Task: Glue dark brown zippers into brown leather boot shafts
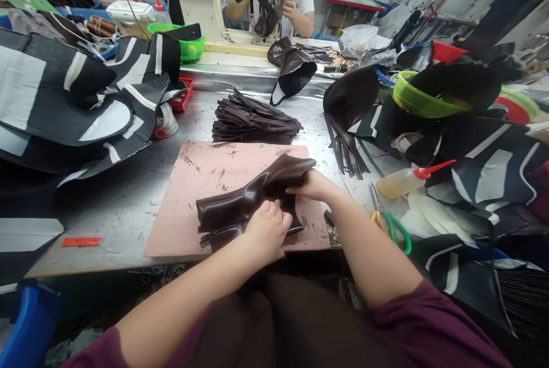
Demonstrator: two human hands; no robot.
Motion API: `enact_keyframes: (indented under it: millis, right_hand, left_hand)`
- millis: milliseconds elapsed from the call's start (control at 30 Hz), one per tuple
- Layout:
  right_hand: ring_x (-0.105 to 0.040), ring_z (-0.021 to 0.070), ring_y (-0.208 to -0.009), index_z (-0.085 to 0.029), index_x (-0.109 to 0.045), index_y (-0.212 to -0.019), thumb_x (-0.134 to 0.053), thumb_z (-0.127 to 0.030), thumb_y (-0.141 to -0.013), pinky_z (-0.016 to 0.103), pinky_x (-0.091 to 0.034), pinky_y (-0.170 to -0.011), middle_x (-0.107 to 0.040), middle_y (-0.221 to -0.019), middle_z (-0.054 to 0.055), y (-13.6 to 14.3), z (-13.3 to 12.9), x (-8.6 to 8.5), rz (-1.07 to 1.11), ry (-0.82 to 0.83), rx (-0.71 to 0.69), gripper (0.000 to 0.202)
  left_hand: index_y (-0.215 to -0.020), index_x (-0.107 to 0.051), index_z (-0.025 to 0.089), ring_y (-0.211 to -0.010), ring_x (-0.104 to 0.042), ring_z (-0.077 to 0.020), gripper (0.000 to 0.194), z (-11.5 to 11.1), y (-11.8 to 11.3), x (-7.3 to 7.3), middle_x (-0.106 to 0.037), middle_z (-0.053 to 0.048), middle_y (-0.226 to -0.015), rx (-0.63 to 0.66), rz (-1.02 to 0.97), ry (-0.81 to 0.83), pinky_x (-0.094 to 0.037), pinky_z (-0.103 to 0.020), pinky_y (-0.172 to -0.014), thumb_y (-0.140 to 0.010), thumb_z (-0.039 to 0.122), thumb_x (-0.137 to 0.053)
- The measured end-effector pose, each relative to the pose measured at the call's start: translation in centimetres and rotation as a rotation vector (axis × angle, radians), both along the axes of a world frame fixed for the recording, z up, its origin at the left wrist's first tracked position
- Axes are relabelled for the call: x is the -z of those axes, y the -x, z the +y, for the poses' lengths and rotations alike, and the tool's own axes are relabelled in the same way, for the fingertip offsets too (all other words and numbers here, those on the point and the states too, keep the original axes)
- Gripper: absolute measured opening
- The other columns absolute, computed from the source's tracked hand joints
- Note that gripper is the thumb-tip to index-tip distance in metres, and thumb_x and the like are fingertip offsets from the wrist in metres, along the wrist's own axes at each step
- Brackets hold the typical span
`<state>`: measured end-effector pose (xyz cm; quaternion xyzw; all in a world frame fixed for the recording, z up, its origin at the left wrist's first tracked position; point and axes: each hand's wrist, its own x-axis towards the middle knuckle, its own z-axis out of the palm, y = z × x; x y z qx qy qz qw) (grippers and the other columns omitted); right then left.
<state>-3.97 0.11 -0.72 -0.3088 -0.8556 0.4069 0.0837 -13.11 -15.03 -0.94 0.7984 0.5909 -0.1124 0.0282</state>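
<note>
Both forearms reach forward, left hand curled, right hand with grip partly closed.

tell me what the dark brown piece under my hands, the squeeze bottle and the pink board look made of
Dark brown glossy piece: probably leather or imitation, given its soft folds and sheen.
Clear squeeze bottle with red nozzle: likely plastic; see-through, contents showing.
Flat pink board: matte, scuffed, perhaps rubber or plastic.

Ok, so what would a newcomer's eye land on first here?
Probably the glossy dark-brown leather piece under both hands on the pink board. Next, the fanned heap of dark strips just beyond it, and the lime-green basket at right.
</note>
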Motion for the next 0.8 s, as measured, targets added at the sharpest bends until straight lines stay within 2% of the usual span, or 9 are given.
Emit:
enact_keyframes:
  millis: [100,200,300,400,467,567,633,800]
  right_hand:
    - [-0.064,0.0212,-0.079,-0.016,-0.061,-0.102,-0.072,-0.012,-0.056,0.037,-0.054,-0.071,-0.068,-0.089,0.006,0.4,1.3,0.0,-0.066,0.167,0.060,0.047]
    - [-0.061,0.0178,-0.054,-0.016,-0.063,-0.089,-0.073,-0.011,-0.054,0.033,-0.055,-0.050,-0.066,-0.062,0.000,0.5,2.2,0.2,-0.144,0.354,0.067,0.037]
    - [-0.059,0.0168,-0.048,-0.017,-0.062,-0.069,-0.075,-0.008,-0.050,0.033,-0.054,-0.047,-0.061,-0.051,-0.003,0.5,2.6,0.3,-0.140,0.396,0.056,0.025]
    - [-0.059,0.0173,-0.047,-0.017,-0.061,-0.070,-0.074,-0.007,-0.051,0.035,-0.054,-0.048,-0.058,-0.047,-0.004,0.6,2.5,0.5,-0.155,0.407,0.098,0.025]
    - [-0.060,0.0182,-0.049,-0.017,-0.062,-0.076,-0.073,-0.009,-0.053,0.035,-0.054,-0.049,-0.060,-0.050,-0.004,0.7,2.4,0.8,-0.179,0.351,0.118,0.027]
    - [-0.063,0.0200,-0.065,-0.018,-0.064,-0.081,-0.076,-0.014,-0.051,0.034,-0.054,-0.059,-0.067,-0.070,0.001,0.7,2.4,1.4,-0.207,0.108,0.079,0.033]
    - [-0.063,0.0226,-0.075,-0.021,-0.065,-0.078,-0.079,-0.020,-0.048,0.035,-0.053,-0.067,-0.068,-0.077,0.002,0.5,2.6,1.7,-0.235,-0.022,0.073,0.032]
    - [-0.061,0.0277,-0.076,-0.024,-0.064,-0.066,-0.077,-0.044,-0.048,0.037,-0.047,-0.069,-0.066,-0.072,0.004,-0.1,2.3,2.1,-0.306,-0.129,0.122,0.030]
  left_hand:
    - [-0.108,-0.050,0.003,-0.109,-0.046,-0.0341,0.072,0.1,-0.1,0.0,-0.044,-0.029,-0.124,-0.006,0.004,0.015,-0.032,-0.038,-0.086,-0.062,0.056,-0.065]
    - [-0.107,-0.050,0.003,-0.108,-0.047,-0.0341,0.071,0.1,-0.1,0.0,-0.042,-0.030,-0.125,-0.012,0.010,0.008,-0.032,-0.038,-0.086,-0.061,0.055,-0.065]
    - [-0.106,-0.051,0.004,-0.107,-0.048,-0.0339,0.070,0.1,-0.1,0.0,-0.044,-0.029,-0.124,-0.023,0.005,0.002,-0.033,-0.038,-0.085,-0.061,0.054,-0.066]
    - [-0.107,-0.051,0.003,-0.107,-0.048,-0.0344,0.069,0.2,-0.3,0.0,-0.042,-0.030,-0.125,-0.026,-0.001,0.008,-0.034,-0.038,-0.083,-0.061,0.052,-0.067]
    - [-0.107,-0.051,0.002,-0.107,-0.048,-0.0347,0.069,0.2,-0.4,0.0,-0.042,-0.031,-0.124,-0.023,0.004,0.008,-0.034,-0.038,-0.083,-0.061,0.052,-0.067]
    - [-0.108,-0.051,0.003,-0.105,-0.049,-0.0344,0.069,0.2,-0.5,0.2,-0.042,-0.031,-0.125,-0.022,0.033,0.000,-0.034,-0.038,-0.081,-0.062,0.052,-0.066]
    - [-0.107,-0.051,0.004,-0.104,-0.049,-0.0343,0.069,0.0,-0.4,0.3,-0.042,-0.030,-0.125,-0.024,0.043,-0.019,-0.034,-0.038,-0.080,-0.062,0.054,-0.065]
    - [-0.107,-0.052,0.007,-0.104,-0.047,-0.0353,0.072,0.0,-0.3,0.5,-0.039,-0.026,-0.130,-0.030,-0.001,-0.063,-0.034,-0.039,-0.081,-0.061,0.061,-0.062]
